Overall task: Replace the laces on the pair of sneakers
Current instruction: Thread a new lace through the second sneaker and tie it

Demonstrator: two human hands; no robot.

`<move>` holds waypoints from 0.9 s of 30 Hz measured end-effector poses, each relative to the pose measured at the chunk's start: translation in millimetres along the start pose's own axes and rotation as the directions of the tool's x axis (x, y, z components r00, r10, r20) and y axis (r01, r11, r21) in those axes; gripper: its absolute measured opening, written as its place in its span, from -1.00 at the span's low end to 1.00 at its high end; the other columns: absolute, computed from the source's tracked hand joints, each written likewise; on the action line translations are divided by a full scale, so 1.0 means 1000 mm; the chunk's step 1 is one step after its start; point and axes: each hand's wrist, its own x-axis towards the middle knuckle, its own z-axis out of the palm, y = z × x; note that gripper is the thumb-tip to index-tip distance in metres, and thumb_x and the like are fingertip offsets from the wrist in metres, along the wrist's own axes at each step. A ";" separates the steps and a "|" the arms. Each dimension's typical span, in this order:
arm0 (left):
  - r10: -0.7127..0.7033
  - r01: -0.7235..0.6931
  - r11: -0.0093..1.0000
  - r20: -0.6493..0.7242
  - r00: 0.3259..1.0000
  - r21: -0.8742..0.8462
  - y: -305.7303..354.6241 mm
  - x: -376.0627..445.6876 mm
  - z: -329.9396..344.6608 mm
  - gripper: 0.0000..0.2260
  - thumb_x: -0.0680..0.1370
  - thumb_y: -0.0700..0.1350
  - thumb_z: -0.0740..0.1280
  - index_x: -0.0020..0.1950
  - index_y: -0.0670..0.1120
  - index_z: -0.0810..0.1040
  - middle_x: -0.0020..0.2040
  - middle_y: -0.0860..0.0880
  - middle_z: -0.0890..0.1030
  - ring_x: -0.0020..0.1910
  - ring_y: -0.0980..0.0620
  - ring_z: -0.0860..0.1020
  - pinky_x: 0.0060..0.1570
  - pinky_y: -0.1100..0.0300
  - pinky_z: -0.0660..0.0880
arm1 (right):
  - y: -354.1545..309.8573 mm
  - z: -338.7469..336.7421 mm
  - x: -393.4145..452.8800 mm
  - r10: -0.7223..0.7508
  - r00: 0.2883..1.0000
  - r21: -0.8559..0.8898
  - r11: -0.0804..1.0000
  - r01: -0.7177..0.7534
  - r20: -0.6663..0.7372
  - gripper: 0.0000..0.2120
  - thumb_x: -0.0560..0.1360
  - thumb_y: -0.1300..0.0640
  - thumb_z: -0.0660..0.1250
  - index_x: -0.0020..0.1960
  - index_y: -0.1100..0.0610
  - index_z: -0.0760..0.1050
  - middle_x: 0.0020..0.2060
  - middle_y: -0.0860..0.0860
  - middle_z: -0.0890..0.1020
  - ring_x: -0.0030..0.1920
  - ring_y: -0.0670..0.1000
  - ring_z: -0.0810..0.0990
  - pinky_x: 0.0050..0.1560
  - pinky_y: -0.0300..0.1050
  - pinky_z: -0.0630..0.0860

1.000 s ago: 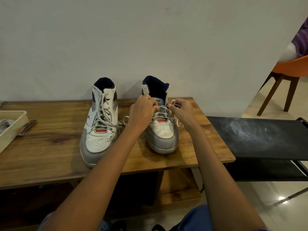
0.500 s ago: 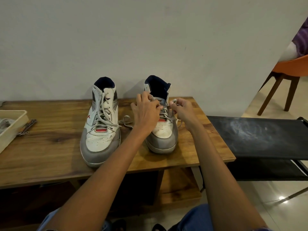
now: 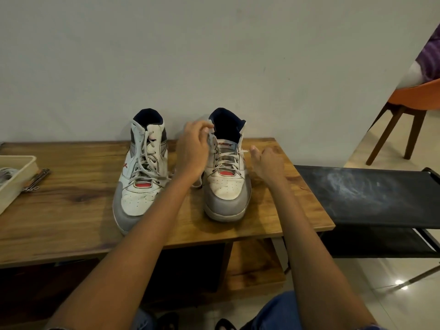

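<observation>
Head view showed the left hand (image 3: 193,148) pinching the lace (image 3: 211,132) at the top eyelet of the right sneaker (image 3: 226,167), which stood beside the left sneaker (image 3: 140,170) on the wooden table (image 3: 71,210); the right hand (image 3: 267,163) hovered loosely curled, holding nothing. The lace looked soft and limp (best pinched near its stiff tip); red tongue lettering was unreadable.

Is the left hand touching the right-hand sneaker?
Touching. The head view shows the left hand with its fingertips pinching the lace at the collar of the right-hand sneaker.
</observation>
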 end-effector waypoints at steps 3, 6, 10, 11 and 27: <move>-0.033 0.030 0.997 -0.043 0.999 -0.070 -0.011 0.007 -0.006 -0.85 0.60 -0.21 0.20 0.03 -0.16 0.56 -0.10 -0.03 0.59 -0.20 0.01 0.57 -0.20 0.21 0.52 | 0.000 -0.003 0.004 -0.003 0.998 -0.075 0.997 -0.001 -0.064 -0.63 0.62 0.08 0.13 0.25 0.37 0.35 0.14 0.24 0.50 0.11 0.21 0.48 0.09 0.04 0.42; -0.082 0.085 0.995 0.071 0.994 -0.042 -0.012 0.005 -0.003 -0.82 0.57 -0.07 0.28 -0.03 -0.17 0.58 -0.18 -0.08 0.63 -0.32 0.11 0.53 -0.29 0.37 0.49 | -0.013 -0.012 0.004 -0.078 0.970 0.169 0.978 0.119 -0.230 -0.74 0.54 0.39 0.14 0.22 0.35 0.25 -0.12 0.23 0.54 -0.19 0.10 0.47 -0.24 -0.07 0.37; -0.091 0.084 0.994 0.115 0.989 0.066 -0.005 -0.004 0.007 -0.78 0.47 0.03 0.41 -0.07 -0.13 0.62 -0.23 0.03 0.60 -0.34 0.24 0.48 -0.41 0.49 0.33 | -0.037 -0.024 -0.002 -0.223 0.928 0.312 0.896 0.316 -0.299 -0.74 0.58 0.36 0.05 0.26 0.27 0.20 -0.21 0.11 0.60 -0.23 0.02 0.52 -0.24 -0.17 0.41; -0.101 0.094 0.993 0.098 0.990 0.078 -0.004 -0.004 0.007 -0.79 0.47 0.00 0.42 -0.06 -0.14 0.64 -0.22 0.02 0.61 -0.35 0.23 0.47 -0.41 0.50 0.29 | -0.043 -0.024 -0.004 -0.258 0.921 0.311 0.885 0.346 -0.291 -0.74 0.58 0.35 0.05 0.27 0.26 0.20 -0.22 0.07 0.60 -0.20 0.01 0.53 -0.19 -0.15 0.43; -0.540 0.683 0.640 0.427 0.725 -0.352 -0.014 0.006 -0.008 -0.89 0.49 -0.20 0.40 -0.01 -0.19 0.60 -0.18 -0.07 0.62 -0.22 0.08 0.59 -0.18 0.26 0.59 | -0.054 0.024 -0.011 -0.481 0.850 -0.053 0.875 0.482 -0.215 -0.83 0.53 0.28 0.27 -0.04 0.32 0.63 -0.13 0.19 0.56 -0.11 0.13 0.50 -0.17 -0.01 0.45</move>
